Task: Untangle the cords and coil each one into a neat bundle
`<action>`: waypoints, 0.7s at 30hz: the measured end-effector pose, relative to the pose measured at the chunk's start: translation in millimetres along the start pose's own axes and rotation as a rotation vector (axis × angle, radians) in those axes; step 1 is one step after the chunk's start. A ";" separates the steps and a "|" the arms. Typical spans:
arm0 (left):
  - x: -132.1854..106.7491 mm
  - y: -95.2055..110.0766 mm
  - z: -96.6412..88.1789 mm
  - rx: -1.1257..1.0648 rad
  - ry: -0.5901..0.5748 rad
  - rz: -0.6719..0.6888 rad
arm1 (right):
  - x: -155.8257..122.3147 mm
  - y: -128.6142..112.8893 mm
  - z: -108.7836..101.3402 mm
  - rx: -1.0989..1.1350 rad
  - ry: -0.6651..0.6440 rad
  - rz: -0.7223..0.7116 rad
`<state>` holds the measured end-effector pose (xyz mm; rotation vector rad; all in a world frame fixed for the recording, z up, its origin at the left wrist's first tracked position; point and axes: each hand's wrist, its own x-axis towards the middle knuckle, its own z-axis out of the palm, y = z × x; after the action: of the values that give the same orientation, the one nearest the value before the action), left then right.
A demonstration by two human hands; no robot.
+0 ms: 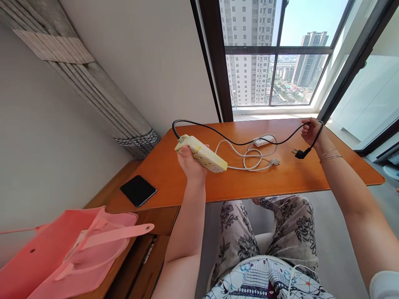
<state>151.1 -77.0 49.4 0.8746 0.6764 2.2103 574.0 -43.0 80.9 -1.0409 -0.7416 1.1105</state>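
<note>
My left hand is wrapped round a cream power strip, held tilted above the desk with its sockets toward me. From the strip's far end a black cord loops up and runs right. My right hand is closed on that cord over the desk's right side. The cord's black plug hangs just below my right wrist, prongs pointing left. Between my hands a white cord lies in loose loops, with a pale plug at one end and a small white power strip behind.
The orange-brown desk reaches to the window. A black tablet lies at its left edge. A pink bag rests on the wooden cabinet at lower left. A grey curtain hangs against the left wall.
</note>
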 end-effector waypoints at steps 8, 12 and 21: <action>8.9 -4.0 2.9 0.054 -0.067 0.124 | -28.4 40.5 58.7 -0.081 -0.042 -0.251; 4.9 -10.9 -2.2 0.133 -0.126 0.170 | -28.2 65.9 84.1 -0.276 0.039 -0.735; -0.2 -0.1 -11.6 0.154 -0.129 0.154 | -22.7 97.5 58.7 -0.865 -0.332 -0.937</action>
<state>142.7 -79.6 41.9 1.1722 0.7460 2.2351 481.0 -38.6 11.5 -0.9951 -1.8351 0.0940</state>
